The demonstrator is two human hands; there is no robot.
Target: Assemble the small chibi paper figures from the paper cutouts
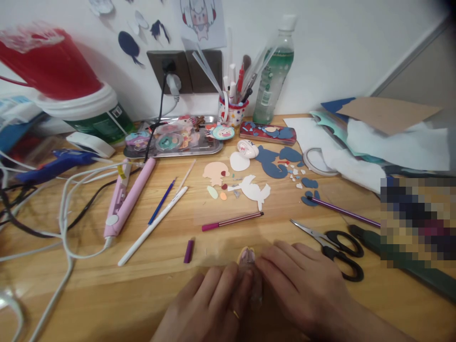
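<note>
A small paper cutout (pixel 246 256) with a pale yellow edge and a pinkish middle lies at the front of the wooden table. My left hand (pixel 210 299), with a ring on one finger, is closed, and its fingertips press on the cutout. A clear, shiny strip (pixel 257 292) shows between the two hands. My right hand (pixel 302 280) is closed against the other side, fingers together and bent. What its fingertips hold is hidden. Scissors (pixel 331 242) with black handles lie partly spread beside my right hand. A purple pen cap (pixel 188 251) is beyond my left hand.
Paper character pieces (pixel 254 190), a magenta marker (pixel 231 222) and a white pen (pixel 153 225) lie ahead. At left are a pink hair straightener (pixel 130 199) and cables. A metal tray (pixel 210 151), pen cup (pixel 233 114) and bottle (pixel 272 80) stand along the wall.
</note>
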